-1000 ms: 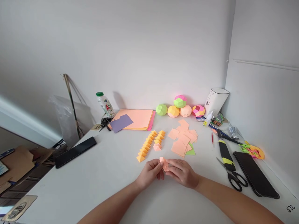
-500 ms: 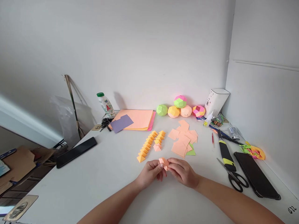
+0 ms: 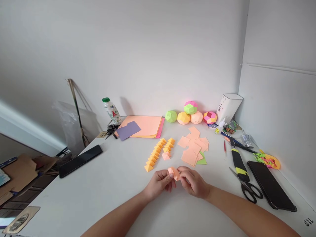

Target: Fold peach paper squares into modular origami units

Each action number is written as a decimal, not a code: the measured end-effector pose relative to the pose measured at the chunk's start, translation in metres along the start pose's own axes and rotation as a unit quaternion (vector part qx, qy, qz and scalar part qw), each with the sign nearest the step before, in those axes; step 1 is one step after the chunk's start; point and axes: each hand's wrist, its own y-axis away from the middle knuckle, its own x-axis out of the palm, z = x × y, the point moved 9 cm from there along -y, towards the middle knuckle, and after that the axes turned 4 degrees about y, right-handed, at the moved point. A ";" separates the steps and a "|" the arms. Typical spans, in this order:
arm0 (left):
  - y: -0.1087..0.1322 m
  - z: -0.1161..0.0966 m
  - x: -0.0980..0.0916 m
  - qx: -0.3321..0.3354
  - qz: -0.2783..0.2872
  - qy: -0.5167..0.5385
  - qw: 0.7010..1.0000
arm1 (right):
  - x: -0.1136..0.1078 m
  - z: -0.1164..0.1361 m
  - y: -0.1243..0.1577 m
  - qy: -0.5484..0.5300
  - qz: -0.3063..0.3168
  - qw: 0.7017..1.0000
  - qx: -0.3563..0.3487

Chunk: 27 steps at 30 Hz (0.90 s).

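Note:
My left hand [image 3: 160, 182] pinches a small peach folded paper piece [image 3: 174, 172] between thumb and fingers, above the near part of the table. At the right edge of that paper, the fingertips of my right hand [image 3: 194, 182] are closed on it. Just beyond my hands, two rows of folded paper pieces stand on the table: a long orange row [image 3: 154, 156] and a shorter orange row [image 3: 169, 144] ending in a peach piece [image 3: 166, 156]. To their right lie several loose peach paper cutouts [image 3: 191, 153], with a green cutout [image 3: 201, 159] partly under them.
Faceted paper balls [image 3: 183, 118] line the wall. Paper sheets [image 3: 145, 125] lie left of them, near a bottle [image 3: 112, 111]. Scissors [image 3: 249, 187], a utility knife [image 3: 239, 164] and a black phone [image 3: 271, 186] lie at the right. Another dark phone-like slab [image 3: 81, 161] is at the left edge.
The fingers of my right hand have shifted slightly right along the folded paper, showing more of it. My left hand keeps its hold in the same place.

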 end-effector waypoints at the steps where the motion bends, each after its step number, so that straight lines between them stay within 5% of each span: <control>1: 0.000 0.001 0.000 0.000 0.000 -0.004 1.000 | 0.001 0.001 -0.001 -0.015 0.010 1.000 0.005; 12: 0.003 -0.006 -0.001 0.022 -0.031 -0.023 0.999 | 0.025 -0.023 0.006 -0.258 0.070 0.936 0.231; 21: 0.000 -0.001 -0.008 -0.014 -0.052 0.022 0.998 | 0.015 -0.007 0.000 -0.148 0.034 0.983 0.101; 27: 0.001 -0.006 -0.003 -0.018 -0.030 0.016 0.999 | 0.000 0.018 -0.003 0.078 -0.030 0.995 -0.049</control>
